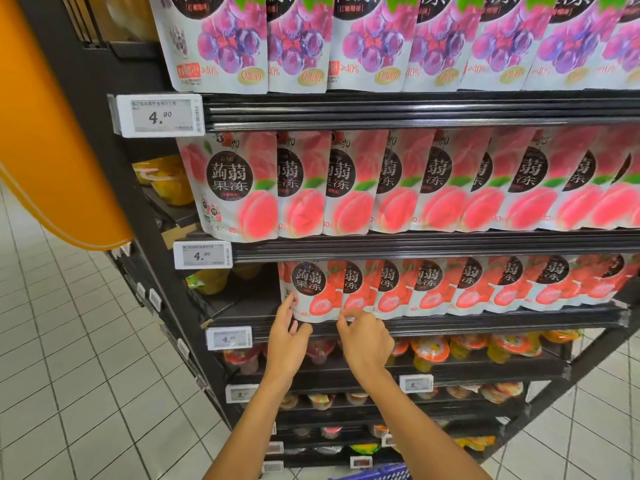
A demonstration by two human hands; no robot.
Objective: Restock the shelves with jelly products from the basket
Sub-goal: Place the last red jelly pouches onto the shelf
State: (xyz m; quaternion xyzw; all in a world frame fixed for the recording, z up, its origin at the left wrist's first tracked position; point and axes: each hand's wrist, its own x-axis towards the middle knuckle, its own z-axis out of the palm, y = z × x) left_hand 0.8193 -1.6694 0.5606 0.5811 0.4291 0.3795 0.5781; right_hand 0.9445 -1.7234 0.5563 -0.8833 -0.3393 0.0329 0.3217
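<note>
Supermarket shelves fill my view. I'm settling the front strawberry pouch, left hand flat against its side, right hand pinching its bottom edge. Next, I reckon, another from the basket.

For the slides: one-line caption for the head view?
Left hand touches the leftmost red jelly pouch on the shelf; right hand curls at its bottom corner.
</note>
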